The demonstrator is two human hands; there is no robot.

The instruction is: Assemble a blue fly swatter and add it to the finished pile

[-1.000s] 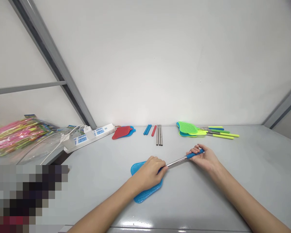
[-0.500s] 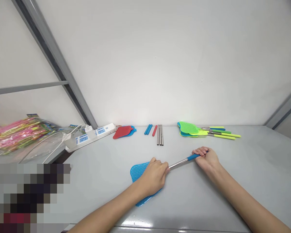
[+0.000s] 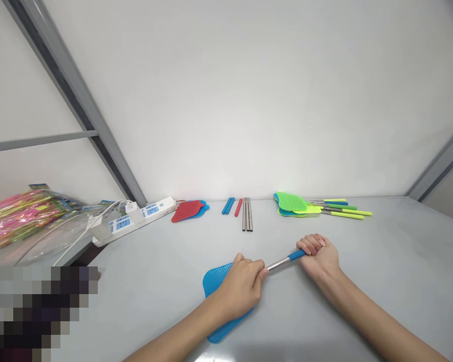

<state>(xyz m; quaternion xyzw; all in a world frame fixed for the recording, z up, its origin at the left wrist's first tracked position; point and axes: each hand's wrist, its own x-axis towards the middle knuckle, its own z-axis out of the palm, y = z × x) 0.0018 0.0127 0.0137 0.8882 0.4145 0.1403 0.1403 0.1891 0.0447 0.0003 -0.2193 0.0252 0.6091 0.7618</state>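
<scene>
1. The left hand has its fingers closed around the blue fly swatter, whose head lies on the table.
2. The right hand grips its blue handle.
3. At far left, a clear plastic bag holds pink-and-yellow items.

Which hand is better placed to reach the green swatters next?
Probably the right hand: it grips the blue handle nearer the green swatters, while the left hand sits farther off, over the blue swatter's mesh head.

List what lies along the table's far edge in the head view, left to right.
White power strip, red fly swatter head, blue rods, red rod, steel rods, green fly swatter head
</scene>
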